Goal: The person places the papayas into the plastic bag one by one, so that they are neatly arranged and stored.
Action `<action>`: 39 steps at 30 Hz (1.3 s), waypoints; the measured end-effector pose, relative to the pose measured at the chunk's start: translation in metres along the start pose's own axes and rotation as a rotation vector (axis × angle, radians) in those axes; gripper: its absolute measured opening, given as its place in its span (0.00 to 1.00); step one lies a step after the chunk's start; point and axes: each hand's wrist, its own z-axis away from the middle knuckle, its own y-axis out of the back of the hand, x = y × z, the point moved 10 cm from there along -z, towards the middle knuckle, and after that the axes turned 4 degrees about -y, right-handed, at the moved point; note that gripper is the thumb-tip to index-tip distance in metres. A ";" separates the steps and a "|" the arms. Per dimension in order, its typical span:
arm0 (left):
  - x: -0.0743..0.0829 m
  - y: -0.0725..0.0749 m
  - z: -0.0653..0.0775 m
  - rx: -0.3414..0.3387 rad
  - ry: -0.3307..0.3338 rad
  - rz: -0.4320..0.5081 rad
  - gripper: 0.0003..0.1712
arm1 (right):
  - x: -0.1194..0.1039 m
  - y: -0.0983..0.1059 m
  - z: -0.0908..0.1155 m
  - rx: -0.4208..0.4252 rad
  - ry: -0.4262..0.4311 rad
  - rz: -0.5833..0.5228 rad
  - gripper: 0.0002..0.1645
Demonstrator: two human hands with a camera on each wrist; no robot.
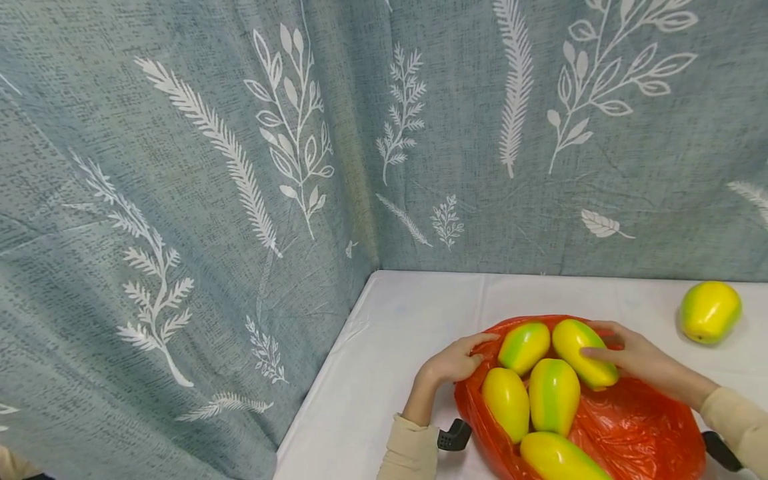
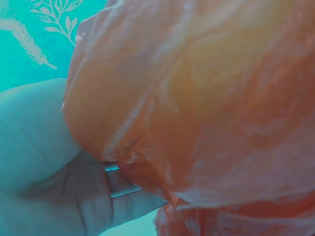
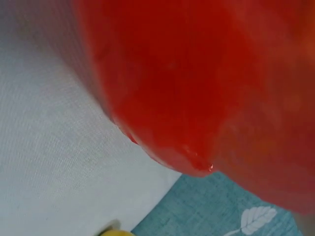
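A red plastic bag (image 1: pixel 636 427) lies spread wide on the white table, with several yellow-green mangoes in it. At the bag's far left edge, my left hand (image 1: pixel 456 361) grips the thin plastic. In the left wrist view the bag (image 2: pixel 147 108) covers part of the left hand (image 2: pixel 54 191). My right hand (image 1: pixel 645 360) reaches over the right side and holds the upper right mango (image 1: pixel 579 347), its thumb across the fruit. Beside that mango sit another mango (image 1: pixel 525 347) and a green-striped mango (image 1: pixel 555 397). The bag (image 3: pixel 172 88) hides most of the right hand in the right wrist view.
One more mango (image 1: pixel 711 312) lies outside the bag, at the far right of the white table (image 1: pixel 408 333). A blue-grey curtain (image 1: pixel 456 133) with white leaf prints hangs behind the table and along its left side.
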 end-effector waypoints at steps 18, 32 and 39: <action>0.004 -0.001 -0.001 -0.003 -0.018 -0.012 0.27 | 0.002 -0.002 0.000 -0.002 -0.021 0.032 0.50; 0.002 -0.001 -0.001 -0.005 -0.018 0.013 0.27 | -0.001 0.015 0.008 -0.006 -0.001 -0.050 0.45; 0.001 -0.001 0.000 -0.007 -0.018 0.036 0.28 | 0.003 0.027 0.011 -0.006 0.006 -0.078 0.43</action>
